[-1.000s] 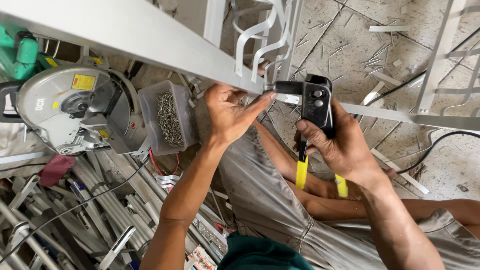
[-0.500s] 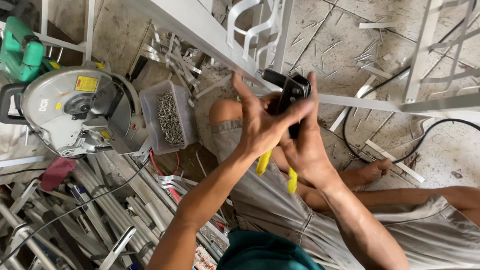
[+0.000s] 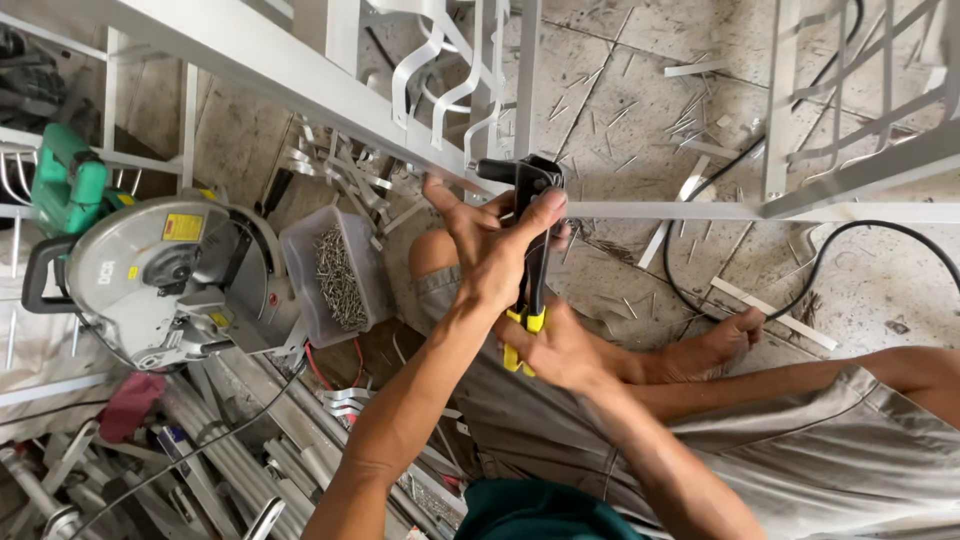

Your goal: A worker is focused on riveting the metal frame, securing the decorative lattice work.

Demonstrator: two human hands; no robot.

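Saw: one grey circular mitre saw with a green motor housing (image 3: 165, 275), far left, on the floor.
Tub: one clear plastic tub of loose metal rivets (image 3: 335, 275), just right of the saw.
Frame: white painted metal rail with scrollwork (image 3: 300, 75), running diagonally overhead to the tool's head.
Left hand: left hand (image 3: 495, 250) wrapped closed around the tool's upper body, thumb along its side.
Tool: one black hand riveter with yellow-tipped handles (image 3: 530, 250), centre; long axis near vertical, head pointing up at the rail, handles down.
Right hand: right hand (image 3: 560, 350) clenched around the yellow handle ends.
Cable: one black cable (image 3: 820, 265) on the concrete floor, right.
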